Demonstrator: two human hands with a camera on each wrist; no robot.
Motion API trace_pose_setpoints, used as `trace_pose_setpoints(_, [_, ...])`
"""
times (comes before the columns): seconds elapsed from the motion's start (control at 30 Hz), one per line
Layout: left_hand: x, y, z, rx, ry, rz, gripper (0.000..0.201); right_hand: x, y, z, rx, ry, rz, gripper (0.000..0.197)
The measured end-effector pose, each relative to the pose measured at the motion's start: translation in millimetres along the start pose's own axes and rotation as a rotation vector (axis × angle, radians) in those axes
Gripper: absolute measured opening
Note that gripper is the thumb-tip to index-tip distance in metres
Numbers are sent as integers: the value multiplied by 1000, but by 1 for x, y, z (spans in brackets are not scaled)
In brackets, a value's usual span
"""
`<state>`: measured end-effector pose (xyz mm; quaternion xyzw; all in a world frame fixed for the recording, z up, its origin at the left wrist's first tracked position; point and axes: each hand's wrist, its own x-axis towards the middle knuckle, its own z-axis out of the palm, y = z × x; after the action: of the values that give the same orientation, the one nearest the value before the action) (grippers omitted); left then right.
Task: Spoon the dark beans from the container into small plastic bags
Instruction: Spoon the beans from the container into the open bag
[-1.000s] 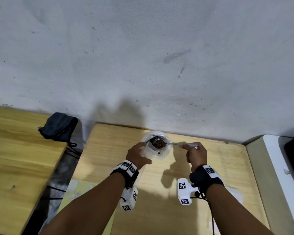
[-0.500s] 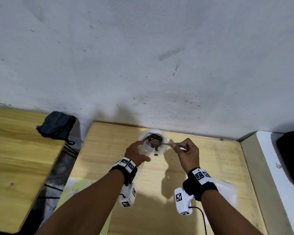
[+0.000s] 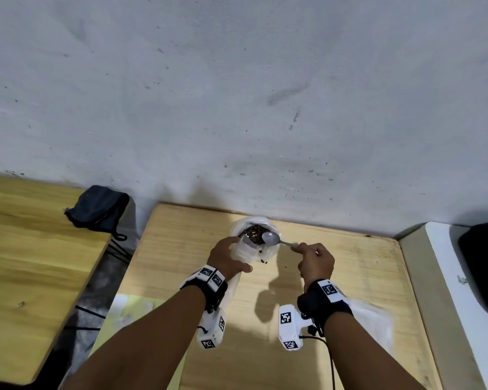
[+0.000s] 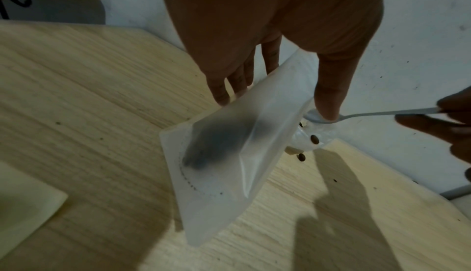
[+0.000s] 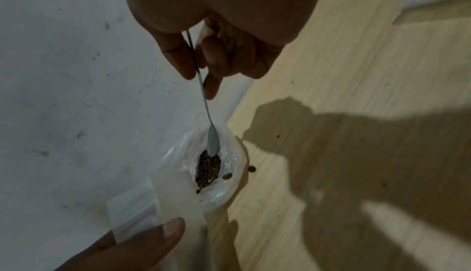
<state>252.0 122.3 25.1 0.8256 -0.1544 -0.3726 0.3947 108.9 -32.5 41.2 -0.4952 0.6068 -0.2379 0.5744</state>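
A white-lined container [image 3: 273, 250] of dark beans [image 3: 254, 232] stands at the table's back edge by the wall. My left hand [image 3: 231, 254] pinches the top of a small frosted plastic bag [image 4: 229, 154] beside the container; a dark clump of beans [image 4: 216, 148] shows through the bag. My right hand [image 3: 307, 249] pinches the handle of a metal spoon [image 3: 271, 238]. The spoon's bowl [image 5: 212, 144] looks empty and hangs just above the beans [image 5: 207, 168]. A few loose beans [image 5: 251, 168] lie on the table beside the container.
The wooden table [image 3: 350, 277] ends at a grey wall [image 3: 237, 108]. A dark pouch [image 3: 99, 209] lies on a second table at the left. White plastic [image 3: 375, 319] sits under my right forearm. A pale yellow sheet [image 3: 119, 319] lies front left, a white surface [image 3: 448, 277] right.
A second ago the spoon carried beans above the container; now its bowl looks empty. My right hand has shifted slightly with it. My left hand keeps its hold on the bag.
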Motion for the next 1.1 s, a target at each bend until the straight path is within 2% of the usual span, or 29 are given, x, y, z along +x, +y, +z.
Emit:
trace_pose_setpoints(0.13, [-7,0,-2,-35,29,21,97,-1,8,5,-85,-91,62,14])
trace_pose_setpoints(0.27, [-16,1,-6,-53,94,64,94,-5,12,0,-254,-192,15,14])
trace_pose_setpoints(0.33, [-19,2,-7,-44,121,94,93,-8,7,-5,-362,-208,1,24])
trace_pose_setpoints(0.43, [-25,9,-10,-21,123,123,91,-15,-3,-12,-462,-167,-134,30])
trace_pose_setpoints(0.5, [-29,14,-10,-29,117,147,94,-22,-12,-11,-383,-180,-290,22])
trace_pose_setpoints(0.57, [-31,20,-9,-31,104,195,99,-31,-26,-6,-313,-349,-377,25])
trace_pose_setpoints(0.63, [-33,29,-8,-21,81,226,95,-41,-43,-1,-357,-570,-376,30])
trace_pose_setpoints(0.7, [-34,39,-8,-15,59,247,91,-48,-57,3,-422,-685,-351,23])
trace_pose_setpoints(0.73, [-35,43,-9,-14,56,257,92,-48,-61,5,-442,-697,-349,16])
trace_pose_setpoints(0.8, [-33,47,-11,-31,51,273,96,-47,-68,6,-479,-679,-387,8])
trace_pose_setpoints(0.9, [-35,51,-15,-107,22,300,94,-43,-72,1,-502,-574,-525,27])
trace_pose_setpoints(0.97, [-35,55,-18,-153,52,304,74,-42,-74,-1,-468,-511,-588,26])
trace_pose_setpoints(1.03, [-36,60,-20,-210,129,287,45,-45,-75,-2,-401,-461,-604,21])
trace_pose_setpoints(1.1, [-38,66,-23,-248,200,284,25,-49,-78,-1,-337,-406,-597,24])
